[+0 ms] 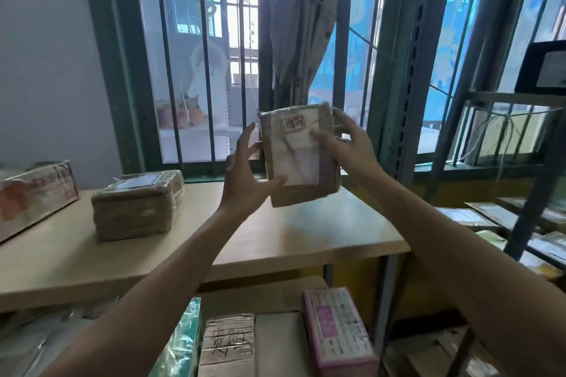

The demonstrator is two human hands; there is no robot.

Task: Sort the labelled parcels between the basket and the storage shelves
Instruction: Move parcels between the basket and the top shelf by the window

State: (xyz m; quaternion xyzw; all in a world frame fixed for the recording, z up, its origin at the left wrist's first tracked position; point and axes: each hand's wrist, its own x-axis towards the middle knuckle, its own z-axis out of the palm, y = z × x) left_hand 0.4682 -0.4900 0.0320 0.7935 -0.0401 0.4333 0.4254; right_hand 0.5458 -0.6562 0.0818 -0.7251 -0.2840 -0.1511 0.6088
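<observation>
The taped brown parcel is held up in the air between both hands, above the far edge of the table and in front of the barred window. Its face is turned toward the camera, with a white label and a small pink-edged tag with handwriting near the top. The right hand grips the parcel's right side, thumb lying across the label and fingers wrapped behind the edge. The left hand holds the lower left corner, thumb pressed on the front and fingers spread along the left edge.

On the table to the left sit a tape-wrapped brown box and, at the picture's edge, a shiny box with red print. Under the table stand a cardboard box with handwriting, a pink-labelled box and a teal packet. A knotted curtain hangs behind the parcel. At right, a metal shelf rack carries flat parcels.
</observation>
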